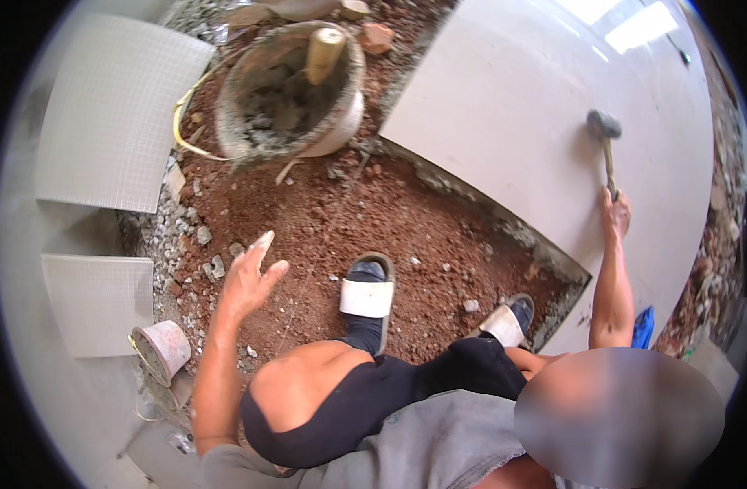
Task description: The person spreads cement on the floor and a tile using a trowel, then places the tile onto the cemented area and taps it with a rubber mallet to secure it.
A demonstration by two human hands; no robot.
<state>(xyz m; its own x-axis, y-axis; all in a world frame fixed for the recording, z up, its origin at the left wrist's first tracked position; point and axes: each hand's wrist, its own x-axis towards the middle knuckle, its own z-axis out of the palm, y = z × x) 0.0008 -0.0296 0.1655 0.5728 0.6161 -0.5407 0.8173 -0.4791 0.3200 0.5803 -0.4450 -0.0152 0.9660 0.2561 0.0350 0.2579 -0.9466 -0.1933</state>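
Observation:
My right hand (616, 215) is closed round the lower end of a rubber mallet's (604, 125) pale handle. The mallet's dark head is over a large glossy off-white floor tile (487, 98), with a shadow beside it; I cannot tell whether it touches the tile. My left hand (253, 279) is held out over reddish soil, thumb and fingers apart, with nothing in it. The tile's near edge shows grey mortar (516, 232) beneath it. Another pale tile (573, 330) lies by my right forearm.
A large mortar-caked bucket (341, 122) holds grey mortar and a tool with a wooden handle (325, 55). Gridded tile pieces (117, 110) lie on the left, near a small pinkish-white bucket (163, 350). Loose stones dot the red soil (308, 236) round my sandalled feet. Something blue (643, 328) lies near my right elbow.

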